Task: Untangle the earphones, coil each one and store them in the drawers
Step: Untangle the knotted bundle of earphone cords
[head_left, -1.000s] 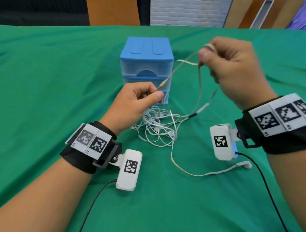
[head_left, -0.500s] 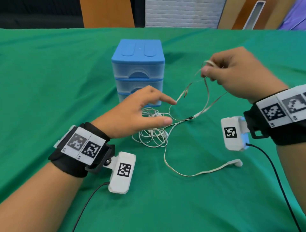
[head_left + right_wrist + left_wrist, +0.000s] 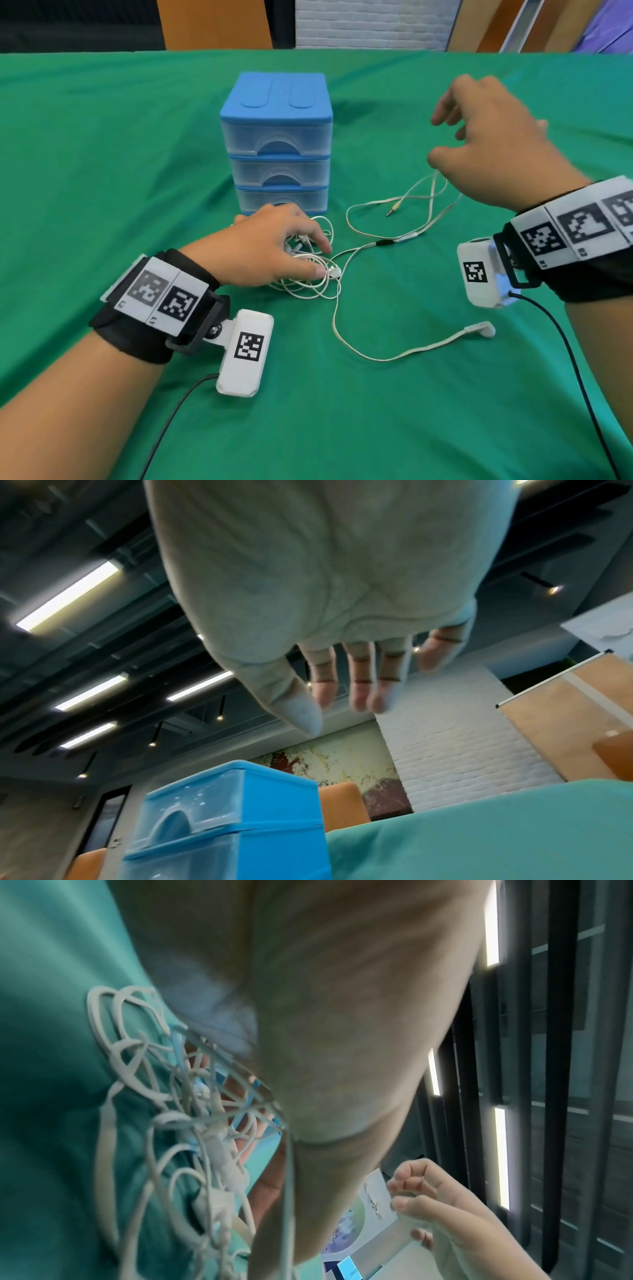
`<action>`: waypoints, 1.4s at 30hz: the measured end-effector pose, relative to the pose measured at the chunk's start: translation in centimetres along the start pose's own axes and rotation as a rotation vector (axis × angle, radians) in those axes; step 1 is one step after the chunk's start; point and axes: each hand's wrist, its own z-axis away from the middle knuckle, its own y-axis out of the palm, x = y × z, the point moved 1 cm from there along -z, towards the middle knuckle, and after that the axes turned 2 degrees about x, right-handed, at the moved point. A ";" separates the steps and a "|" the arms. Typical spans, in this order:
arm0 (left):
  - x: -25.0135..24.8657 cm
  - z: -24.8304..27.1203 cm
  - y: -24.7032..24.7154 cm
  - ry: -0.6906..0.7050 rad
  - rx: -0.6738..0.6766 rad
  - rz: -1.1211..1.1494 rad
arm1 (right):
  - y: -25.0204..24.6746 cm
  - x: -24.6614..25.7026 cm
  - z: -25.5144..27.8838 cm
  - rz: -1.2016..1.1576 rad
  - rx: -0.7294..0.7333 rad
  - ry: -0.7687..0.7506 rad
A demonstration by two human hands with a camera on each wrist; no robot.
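Observation:
A tangle of white earphones [image 3: 308, 284] lies on the green cloth in front of a blue three-drawer unit [image 3: 277, 137], whose drawers are all closed. My left hand [image 3: 320, 258] sits over the tangle, fingers curled down around the cables; in the left wrist view the cables [image 3: 205, 1150] cross in front of those fingers. One cable is freed and runs right to a jack plug [image 3: 394, 209] and an inline remote [image 3: 407, 236]. Its earbud [image 3: 483, 330] lies near me. My right hand [image 3: 442, 140] hovers above this cable, fingers spread and holding nothing, as its own view shows [image 3: 316, 710].
The green tablecloth [image 3: 120, 154] covers the whole table. Black camera leads [image 3: 565, 342] trail from both wrists toward me. The drawer unit [image 3: 222, 804] stands left of my right hand. Wooden panels and a white brick wall lie beyond the far edge.
My right hand let go of the cable, which dropped onto the cloth, and opened. My left hand released the strand, opened, then came down onto the tangle.

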 end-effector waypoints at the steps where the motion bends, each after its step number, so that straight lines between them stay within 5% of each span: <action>1: 0.0 0.0 0.0 -0.003 0.005 -0.001 | 0.0 0.6 0.2 -0.047 -0.012 -0.091; 3: 0.1 0.0 0.0 -0.008 0.012 -0.011 | 0.3 1.7 0.8 -0.124 0.077 -0.267; 8: -0.1 -0.2 0.1 -0.019 -0.017 -0.055 | 3.7 3.7 2.1 -0.051 0.627 -0.422; 21: 0.2 -0.6 0.4 0.003 -0.076 -0.039 | 7.4 4.7 1.2 0.173 0.756 -0.404; 31: 0.4 -0.6 0.1 0.012 -0.135 0.184 | 0.2 2.2 -1.8 -0.021 0.348 -0.247; 42: 0.2 -0.2 -0.1 0.000 -0.209 0.259 | -0.8 2.1 -2.0 -0.213 -0.083 -0.244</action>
